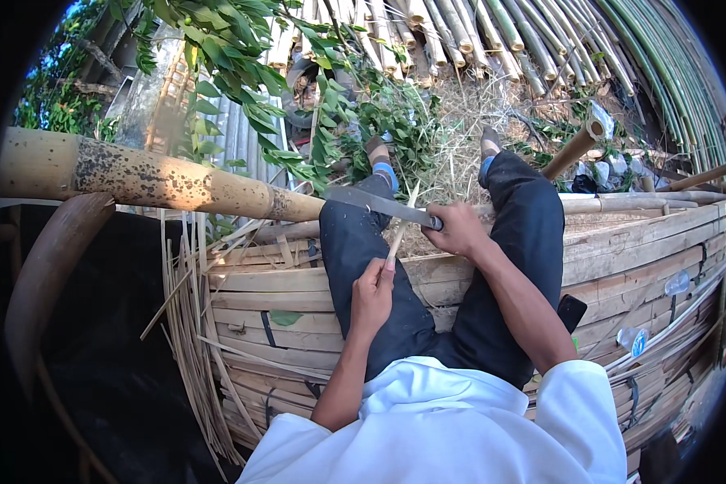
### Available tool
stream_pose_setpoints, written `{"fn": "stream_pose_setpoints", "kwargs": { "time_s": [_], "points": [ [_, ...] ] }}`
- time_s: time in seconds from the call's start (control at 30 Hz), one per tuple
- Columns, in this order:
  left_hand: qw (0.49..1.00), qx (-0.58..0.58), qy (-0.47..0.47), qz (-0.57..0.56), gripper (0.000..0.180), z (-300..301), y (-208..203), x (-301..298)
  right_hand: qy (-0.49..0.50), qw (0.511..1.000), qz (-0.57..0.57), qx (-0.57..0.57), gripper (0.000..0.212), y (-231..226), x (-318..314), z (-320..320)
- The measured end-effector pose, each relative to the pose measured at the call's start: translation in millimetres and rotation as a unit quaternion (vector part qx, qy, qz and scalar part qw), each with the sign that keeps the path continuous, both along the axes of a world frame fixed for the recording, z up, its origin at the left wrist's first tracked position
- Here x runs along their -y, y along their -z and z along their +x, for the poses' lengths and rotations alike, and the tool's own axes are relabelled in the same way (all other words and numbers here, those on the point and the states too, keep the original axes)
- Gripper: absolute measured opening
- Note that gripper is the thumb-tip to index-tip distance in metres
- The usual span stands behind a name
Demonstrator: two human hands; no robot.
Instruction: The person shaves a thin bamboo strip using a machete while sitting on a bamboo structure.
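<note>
My left hand [371, 300] is closed around the lower part of a thin, pale bamboo strip [403, 227], which slants up and away over my lap. In my right hand [457, 229] is the dark handle of a large knife [377, 204]. Its broad grey blade points to the left and crosses the strip near its upper part. Whether the edge touches the strip or just overlaps it in view, I cannot tell. The fingers of both hands are wrapped round what they hold.
I sit on a slatted bamboo bench [282, 282]. A thick spotted bamboo pole [169, 177] lies to the left, above a bundle of thin strips [194, 339]. To my right are a black phone [571, 311] and a plastic cup [632, 340]. Cut bamboo poles [492, 32] lie beyond my feet.
</note>
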State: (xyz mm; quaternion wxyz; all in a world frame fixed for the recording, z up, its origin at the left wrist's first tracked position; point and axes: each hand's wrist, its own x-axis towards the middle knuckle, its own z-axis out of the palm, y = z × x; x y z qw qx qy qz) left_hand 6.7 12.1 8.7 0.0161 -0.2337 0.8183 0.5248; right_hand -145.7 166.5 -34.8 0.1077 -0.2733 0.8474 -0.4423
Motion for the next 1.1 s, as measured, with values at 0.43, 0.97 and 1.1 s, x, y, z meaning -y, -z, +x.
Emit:
{"fn": "stream_pose_setpoints", "kwargs": {
  "time_s": [0.43,0.97,1.1],
  "points": [
    [0.999,-0.021,-0.008,-0.037,0.029,0.2,1.1,-4.0,-0.135,0.975,0.164,-0.059,0.023,-12.5,13.4,19.1],
    [0.987,-0.007,-0.039,0.158,0.025,-3.8,1.2,6.3,0.099,0.986,0.053,0.122,0.026,-19.5,-6.0,-21.9],
    [0.996,0.036,-0.030,0.073,0.023,-8.4,2.3,4.2,-0.071,0.993,0.087,-0.036,0.020,-13.0,2.4,8.7]
  ]
}}
